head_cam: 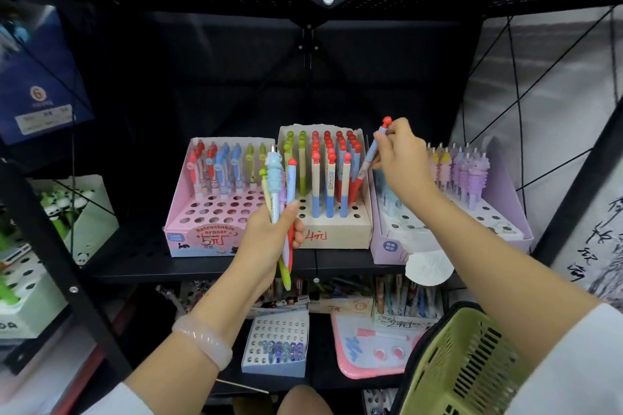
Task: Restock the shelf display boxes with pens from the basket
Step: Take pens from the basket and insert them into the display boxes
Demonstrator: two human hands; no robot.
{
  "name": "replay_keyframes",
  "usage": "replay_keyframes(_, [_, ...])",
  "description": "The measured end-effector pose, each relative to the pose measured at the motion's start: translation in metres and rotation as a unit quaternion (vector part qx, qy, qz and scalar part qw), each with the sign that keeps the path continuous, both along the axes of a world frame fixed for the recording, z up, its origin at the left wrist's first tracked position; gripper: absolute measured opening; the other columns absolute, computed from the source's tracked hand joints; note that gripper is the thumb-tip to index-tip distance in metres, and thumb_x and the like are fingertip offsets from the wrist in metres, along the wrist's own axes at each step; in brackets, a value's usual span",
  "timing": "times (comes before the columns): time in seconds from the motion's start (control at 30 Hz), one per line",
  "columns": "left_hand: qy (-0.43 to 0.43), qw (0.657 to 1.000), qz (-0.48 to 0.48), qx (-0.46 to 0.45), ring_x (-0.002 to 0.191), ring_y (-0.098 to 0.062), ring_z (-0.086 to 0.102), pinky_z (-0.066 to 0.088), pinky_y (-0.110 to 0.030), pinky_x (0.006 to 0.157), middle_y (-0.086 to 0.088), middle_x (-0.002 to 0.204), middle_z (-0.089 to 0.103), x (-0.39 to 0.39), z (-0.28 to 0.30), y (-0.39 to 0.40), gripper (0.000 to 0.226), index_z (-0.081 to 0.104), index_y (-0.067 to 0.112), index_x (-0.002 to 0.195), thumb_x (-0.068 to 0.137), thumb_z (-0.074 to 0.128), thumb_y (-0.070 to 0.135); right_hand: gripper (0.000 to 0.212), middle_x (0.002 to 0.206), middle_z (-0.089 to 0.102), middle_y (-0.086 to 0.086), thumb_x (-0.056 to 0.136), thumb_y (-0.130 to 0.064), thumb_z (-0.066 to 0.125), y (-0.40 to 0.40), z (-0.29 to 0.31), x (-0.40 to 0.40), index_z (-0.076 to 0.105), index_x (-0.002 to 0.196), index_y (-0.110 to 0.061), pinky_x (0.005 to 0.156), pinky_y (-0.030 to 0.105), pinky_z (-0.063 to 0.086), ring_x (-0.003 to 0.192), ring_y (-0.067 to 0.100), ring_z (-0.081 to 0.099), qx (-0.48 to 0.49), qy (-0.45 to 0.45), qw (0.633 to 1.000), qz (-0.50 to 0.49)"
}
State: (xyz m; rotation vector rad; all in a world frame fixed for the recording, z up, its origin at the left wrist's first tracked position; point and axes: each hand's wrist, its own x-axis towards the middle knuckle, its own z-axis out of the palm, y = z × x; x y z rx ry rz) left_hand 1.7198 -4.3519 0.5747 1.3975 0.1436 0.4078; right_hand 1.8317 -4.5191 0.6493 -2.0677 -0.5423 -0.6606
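**One pen up, a fistful waiting**

While the left hand (269,239) grips a bunch of mixed pens (281,199) in front of the boxes, we watch the right hand (399,158) pinch a single red-capped pen (376,145) at about two o'clock from the kraft display box (337,229). We judge this the sorting-and-slotting step: one pen picked out, not yet seated.

That pen's long axis runs on a slant, red knob high toward one o'clock, writing end low toward seven o'clock, aimed down at the right edge of the kraft box. It matches the red-knobbed pens standing there, so we reckon that box is its home. Next we need the pen brought near upright and its tip lined up over a free hole; the open holes we can see sit in the front rows, toward six o'clock.

The bunch in the left hand stands roughly upright, tops at twelve o'clock. The green basket (465,364) sits at five o'clock, under the right forearm; we cannot see its contents.
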Motion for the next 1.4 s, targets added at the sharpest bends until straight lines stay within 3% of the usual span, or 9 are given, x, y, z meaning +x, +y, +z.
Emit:
replay_keyframes(0.23, [0.008,1.0,0.001,0.014,0.046,-0.008,0.052,0.046,-0.019,0.047,-0.001,0.057,0.057,-0.001,0.003,-0.005,0.011,0.054,0.011,0.085,0.095,0.05,0.015,0.015,0.084,0.064,0.015,0.099,-0.023,0.042,0.016,-0.012,0.005,0.046,0.097,-0.009,0.069,0.044,0.054,0.075,0.031,0.065,-0.098,0.03,0.994,0.026])
replay_keyframes(0.4, [-0.002,1.0,-0.012,0.021,0.049,-0.009,0.053,0.045,-0.019,0.049,0.002,0.057,0.061,-0.001,0.004,-0.006,0.011,0.055,0.013,0.088,0.096,0.048,0.014,0.015,0.081,0.063,0.011,0.094,-0.009,0.045,0.016,-0.018,0.007,0.059,0.098,-0.004,0.053,0.021,0.038,0.067,0.023,0.057,-0.213,0.021,0.975,0.06])
replay_keyframes(0.5, [-0.011,1.0,-0.017,0.017,0.049,-0.009,0.053,0.046,-0.019,0.049,0.003,0.055,0.062,-0.001,0.007,-0.01,0.009,0.055,0.013,0.09,0.096,0.048,0.014,0.021,0.092,0.068,0.012,0.094,-0.011,0.047,0.011,-0.025,0.005,0.064,0.101,-0.003,0.066,0.025,0.048,0.074,0.02,0.061,-0.295,0.06,0.951,0.066])
replay_keyframes(0.63, [-0.023,0.999,-0.023,0.012,0.049,-0.008,0.054,0.047,-0.018,0.049,0.003,0.056,0.063,0.0,0.009,-0.016,0.008,0.056,0.013,0.091,0.095,0.049,0.015,0.013,0.073,0.064,0.002,0.094,-0.019,0.052,0.002,-0.024,-0.008,0.063,0.092,-0.011,0.06,0.013,0.045,0.06,0.008,0.056,-0.128,0.009,0.992,0.003])
replay_keyframes(0.73, [-0.033,0.999,-0.033,0.005,0.049,-0.008,0.055,0.047,-0.018,0.049,0.002,0.056,0.063,0.002,0.012,-0.025,0.009,0.057,0.012,0.091,0.095,0.05,0.015,0.014,0.064,0.059,-0.012,0.091,-0.03,0.056,0.006,-0.017,-0.034,0.063,0.082,-0.022,0.055,0.006,0.041,0.056,-0.004,0.053,-0.013,0.027,0.995,0.093])
replay_keyframes(0.9, [-0.053,0.997,-0.064,0.007,0.054,-0.012,0.062,0.053,-0.021,0.054,0.0,0.06,0.066,0.003,0.016,-0.038,0.014,0.06,0.013,0.094,0.097,0.047,0.017,0.02,0.068,0.057,-0.006,0.092,-0.024,0.056,0.015,-0.018,-0.053,0.066,0.079,-0.012,0.06,0.016,0.042,0.062,0.001,0.05,-0.047,0.154,0.966,0.204])
replay_keyframes(1.1, [0.006,0.999,-0.031,0.0,0.046,-0.014,0.06,0.051,-0.023,0.046,-0.01,0.068,0.063,-0.001,0.012,-0.028,0.013,0.053,0.011,0.092,0.097,0.046,0.021,0.02,0.075,0.062,0.002,0.099,-0.02,0.041,-0.008,0.008,-0.027,0.048,0.081,-0.019,0.051,0.014,0.05,0.056,0.002,0.06,0.164,0.098,0.977,0.099])
replay_keyframes(1.2, [0.032,0.999,-0.002,0.023,0.035,-0.008,0.043,0.037,-0.02,0.036,-0.004,0.056,0.052,-0.001,0.008,-0.021,0.017,0.053,0.01,0.094,0.097,0.045,0.025,0.019,0.074,0.064,0.005,0.098,-0.02,0.044,-0.015,0.007,-0.013,0.044,0.08,-0.02,0.052,0.015,0.051,0.058,0.001,0.063,0.094,0.035,0.994,0.037])
replay_keyframes(1.4, [0.016,1.0,-0.022,0.002,0.037,-0.006,0.036,0.03,-0.017,0.036,0.002,0.054,0.046,-0.002,0.007,-0.017,0.011,0.049,0.017,0.094,0.098,0.043,0.026,0.012,0.08,0.065,0.019,0.097,-0.02,0.047,-0.005,-0.015,-0.002,0.044,0.089,-0.011,0.069,0.048,0.053,0.075,0.035,0.065,-0.057,0.05,0.997,0.016])
